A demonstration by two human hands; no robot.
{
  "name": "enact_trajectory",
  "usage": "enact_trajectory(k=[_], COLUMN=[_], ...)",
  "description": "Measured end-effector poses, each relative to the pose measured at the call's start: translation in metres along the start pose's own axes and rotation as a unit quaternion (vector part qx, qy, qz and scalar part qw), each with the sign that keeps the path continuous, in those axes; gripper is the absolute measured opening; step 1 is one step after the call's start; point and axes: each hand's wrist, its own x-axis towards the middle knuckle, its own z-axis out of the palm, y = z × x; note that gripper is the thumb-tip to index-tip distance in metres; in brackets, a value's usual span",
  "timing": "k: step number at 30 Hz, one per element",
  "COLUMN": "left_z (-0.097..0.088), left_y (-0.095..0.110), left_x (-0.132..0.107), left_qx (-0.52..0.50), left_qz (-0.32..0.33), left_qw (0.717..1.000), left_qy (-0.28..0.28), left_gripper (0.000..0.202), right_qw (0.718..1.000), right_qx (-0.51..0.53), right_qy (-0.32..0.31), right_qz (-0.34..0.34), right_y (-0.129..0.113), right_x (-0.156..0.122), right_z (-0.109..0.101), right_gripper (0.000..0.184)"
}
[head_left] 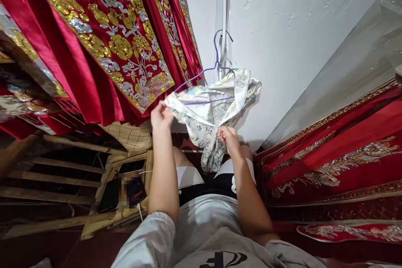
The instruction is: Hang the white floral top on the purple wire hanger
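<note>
A pale patterned silk garment [209, 113] hangs bunched on a thin purple wire hanger [216, 60] in front of a white wall. My left hand [161, 116] pinches the garment's left edge near the hanger's left end, fingers closed. My right hand [228, 137] grips a gathered fold of the same cloth lower down, fingers closed. The hanger's hook rises beside a white vertical pipe [222, 12].
Red robes with gold and silver embroidery [103, 37] hang at the left. More red embroidered cloth [333, 163] lies at the right. A wooden bamboo-like chair [72, 167] with a phone and cable [132, 186] stands at lower left.
</note>
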Motion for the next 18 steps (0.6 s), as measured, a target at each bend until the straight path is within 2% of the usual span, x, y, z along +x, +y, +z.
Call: enact_trajectory(k=[2, 4, 6, 9, 11, 13, 15, 17, 18], left_z=[-0.010, -0.015, -0.015, -0.005, 0.007, 0.023, 0.041, 0.056, 0.063], left_y=[-0.028, -0.054, -0.072, -0.076, -0.067, -0.054, -0.041, -0.030, -0.024], left_x=[-0.024, -0.050, -0.072, -0.094, -0.105, -0.118, -0.134, -0.153, -0.162], left_qx=[-0.029, -0.059, -0.084, -0.126, -0.150, -0.140, -0.071, 0.043, 0.106], left_qz=[-0.057, -0.101, -0.133, -0.153, -0.128, -0.083, -0.042, -0.016, -0.004], left_qw=[0.997, 0.989, 0.981, 0.976, 0.980, 0.985, 0.984, 0.962, 0.939], left_qy=[0.051, 0.088, 0.109, 0.087, 0.023, -0.064, -0.157, -0.268, -0.327], left_gripper=[0.026, 0.026, 0.021, 0.012, 0.011, 0.014, 0.021, 0.024, 0.024], right_qw=[1.000, 0.999, 0.993, 0.961, 0.956, 0.978, 0.995, 0.998, 0.998], right_qx=[0.001, 0.005, -0.020, -0.105, -0.128, -0.108, -0.058, -0.007, 0.000], right_qy=[-0.001, -0.031, -0.110, -0.240, -0.243, -0.167, -0.084, -0.055, -0.061], right_qz=[0.012, 0.017, 0.035, 0.090, 0.102, 0.065, 0.009, -0.017, -0.016], right_y=[-0.002, -0.004, -0.005, -0.001, 0.003, 0.006, 0.006, 0.002, -0.001], right_x=[-0.003, -0.006, -0.011, -0.018, -0.019, -0.015, -0.011, -0.008, -0.008], right_z=[-0.005, -0.012, -0.021, -0.035, -0.039, -0.038, -0.032, -0.026, -0.023], right_gripper=[0.029, 0.030, 0.031, 0.034, 0.040, 0.048, 0.056, 0.068, 0.075])
